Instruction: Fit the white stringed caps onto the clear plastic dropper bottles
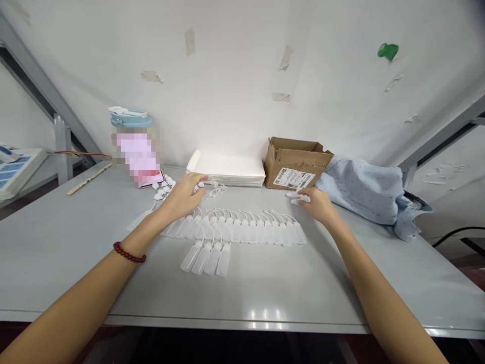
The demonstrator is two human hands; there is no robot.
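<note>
My left hand (185, 196) is closed at the middle left, its thumb and forefinger around a small white piece that looks like a corded cap (199, 187). White cords (216, 189) lie just right of its fingertips, and a heap of white caps (162, 188) is partly hidden behind it. Near the cardboard box, my right hand (317, 203) pinches a small translucent plastic bottle (294, 200); another pale piece lies against it. Between my hands stretches a row of flat translucent bottles (250, 232) with white cords at their tops. Several more corded bottles (206, 259) lie in front.
A stack of white sheets (231, 169) and an open cardboard box (293, 167) stand against the wall. Blue dotted cloth (364, 189) lies at right. At left are a phone (138, 156) with a blurred screen, a blue-lidded container (131, 119) and a thin strip (89, 178).
</note>
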